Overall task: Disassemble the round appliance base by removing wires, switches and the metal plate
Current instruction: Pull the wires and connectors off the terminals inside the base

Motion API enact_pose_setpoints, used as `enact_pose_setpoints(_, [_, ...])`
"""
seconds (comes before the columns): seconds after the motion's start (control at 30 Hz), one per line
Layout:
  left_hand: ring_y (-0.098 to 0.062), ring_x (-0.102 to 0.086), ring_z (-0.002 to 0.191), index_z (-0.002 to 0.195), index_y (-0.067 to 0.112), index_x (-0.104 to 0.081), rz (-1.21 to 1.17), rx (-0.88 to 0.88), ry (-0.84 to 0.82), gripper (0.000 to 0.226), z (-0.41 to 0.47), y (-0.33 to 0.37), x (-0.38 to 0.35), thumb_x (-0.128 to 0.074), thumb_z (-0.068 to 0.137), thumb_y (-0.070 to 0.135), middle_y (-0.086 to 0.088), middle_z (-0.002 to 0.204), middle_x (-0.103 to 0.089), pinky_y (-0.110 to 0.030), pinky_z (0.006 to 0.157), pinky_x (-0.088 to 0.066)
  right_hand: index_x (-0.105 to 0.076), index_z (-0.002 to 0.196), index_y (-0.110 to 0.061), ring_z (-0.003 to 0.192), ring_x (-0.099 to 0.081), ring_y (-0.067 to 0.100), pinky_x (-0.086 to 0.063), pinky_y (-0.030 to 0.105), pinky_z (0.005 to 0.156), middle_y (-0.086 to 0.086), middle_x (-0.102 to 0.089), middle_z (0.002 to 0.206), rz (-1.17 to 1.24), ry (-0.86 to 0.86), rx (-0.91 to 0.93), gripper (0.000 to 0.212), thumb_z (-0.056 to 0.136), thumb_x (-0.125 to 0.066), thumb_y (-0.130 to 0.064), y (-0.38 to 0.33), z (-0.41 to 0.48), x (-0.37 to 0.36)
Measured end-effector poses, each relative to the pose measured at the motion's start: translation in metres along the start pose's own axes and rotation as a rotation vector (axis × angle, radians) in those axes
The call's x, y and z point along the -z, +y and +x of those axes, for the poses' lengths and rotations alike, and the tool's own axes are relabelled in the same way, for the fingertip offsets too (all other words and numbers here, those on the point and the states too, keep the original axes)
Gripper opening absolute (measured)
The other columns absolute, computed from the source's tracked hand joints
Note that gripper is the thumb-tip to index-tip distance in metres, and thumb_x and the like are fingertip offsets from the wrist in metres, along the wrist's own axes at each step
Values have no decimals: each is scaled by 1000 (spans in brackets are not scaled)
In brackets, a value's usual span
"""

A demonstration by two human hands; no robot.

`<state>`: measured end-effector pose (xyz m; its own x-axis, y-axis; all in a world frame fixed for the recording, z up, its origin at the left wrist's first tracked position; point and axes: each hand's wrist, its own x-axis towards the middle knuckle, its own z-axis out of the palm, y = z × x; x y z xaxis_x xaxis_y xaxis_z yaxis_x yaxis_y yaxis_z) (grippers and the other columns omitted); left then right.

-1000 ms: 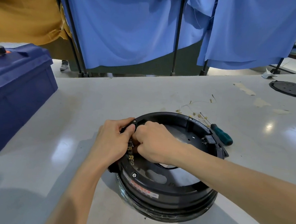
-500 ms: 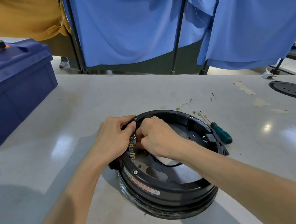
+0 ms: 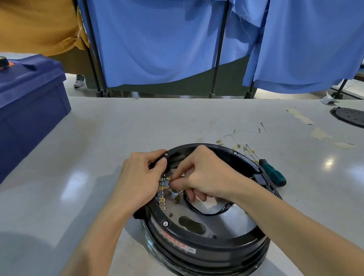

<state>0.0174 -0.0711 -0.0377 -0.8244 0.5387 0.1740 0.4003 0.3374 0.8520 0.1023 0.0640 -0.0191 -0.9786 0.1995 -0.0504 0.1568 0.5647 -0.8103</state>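
The round black appliance base (image 3: 206,247) lies open side up on the grey table (image 3: 87,140). Its metal plate (image 3: 193,222) shows inside, with a black wire loop (image 3: 205,212) lying on it. A row of brass terminals (image 3: 161,195) lines the left inner wall. My left hand (image 3: 141,178) grips the left rim from outside. My right hand (image 3: 204,173) reaches inside, thumb and fingers pinched on a thin wire with a brass terminal (image 3: 169,179) beside the row.
A green-handled screwdriver (image 3: 272,172) lies just behind the base on the right, with loose thin wires and terminals (image 3: 240,141) near it. A blue box (image 3: 16,117) stands at the left. A black round cover (image 3: 358,118) sits far right. Blue cloth hangs behind.
My right hand has lifted and shifted right inside the base, pulling a terminal wire off the row; more of the terminals and the black wire loop now show. The left hand stays on the rim.
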Motion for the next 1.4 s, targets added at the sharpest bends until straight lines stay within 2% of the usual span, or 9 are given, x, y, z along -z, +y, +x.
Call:
enact_pose_setpoints(0.23, [-8,-64,105,117,22,-69,-19,14,21,27,-1,0,0,-56,94,21,6,108,-72,-36,94,-51,-72,76,-10,27,-38,9,-32,14,35,11,-57,43,-78,-1,47,6,74,-77,-11,-6,0,-3])
enact_pose_setpoints(0.37, [-10,-67,95,110,24,-72,-8,0,38,23,-1,1,-1,-57,93,19,6,96,-75,-39,90,-53,-70,72,0,29,-38,9,-32,15,34,11,-58,44,-173,-74,53,8,77,-68,-6,-10,3,-11])
enact_pose_setpoints(0.47, [-11,-68,91,104,27,-73,4,-14,30,21,-1,1,0,-57,94,20,6,88,-75,-37,86,-54,-64,66,5,39,-47,19,-42,29,42,17,-59,48,-300,-43,62,15,78,-61,-2,-13,10,-16])
enact_pose_setpoints(0.6, [-9,-66,88,97,33,-72,12,-17,24,17,-1,0,1,-60,93,21,12,82,-72,-34,84,-52,-38,50,-12,47,-30,18,-21,28,46,4,-35,52,-563,69,120,30,72,-56,-2,-18,9,-23])
enact_pose_setpoints(0.7, [-16,-65,82,89,35,-69,9,-25,0,18,-1,-1,2,-60,93,21,-2,87,-75,-41,87,-51,-32,51,-15,48,-27,18,-16,28,47,2,-30,52,-571,92,128,34,70,-57,-2,-18,8,-23])
enact_pose_setpoints(0.83, [-7,-66,87,103,33,-72,4,-26,-11,19,-1,-1,3,-59,94,22,8,85,-74,-37,87,-52,-32,49,-15,47,-25,19,-16,28,46,3,-28,49,-576,120,146,33,66,-56,-1,-17,10,-21])
enact_pose_setpoints(1.03, [-16,-58,77,88,39,-62,35,-75,-24,20,-1,0,1,-56,95,21,-12,89,-73,-46,86,-51,-45,50,-13,49,-36,22,-26,27,49,3,-37,50,-550,118,112,25,67,-59,-3,-11,12,-19])
enact_pose_setpoints(1.17, [-12,-51,76,89,40,-56,48,-83,-38,18,-2,-1,2,-55,96,23,2,78,-63,-47,87,-50,-36,52,-18,49,-32,16,-21,26,48,2,-36,52,-579,117,130,34,71,-62,-6,-12,9,-22])
enact_pose_setpoints(1.4, [-17,-56,77,75,33,-64,34,-65,-32,24,-1,-1,3,-56,95,20,-3,77,-67,-48,87,-50,-37,55,-21,54,-36,17,-21,26,50,0,-37,57,-578,129,121,33,74,-61,-8,-12,10,-20])
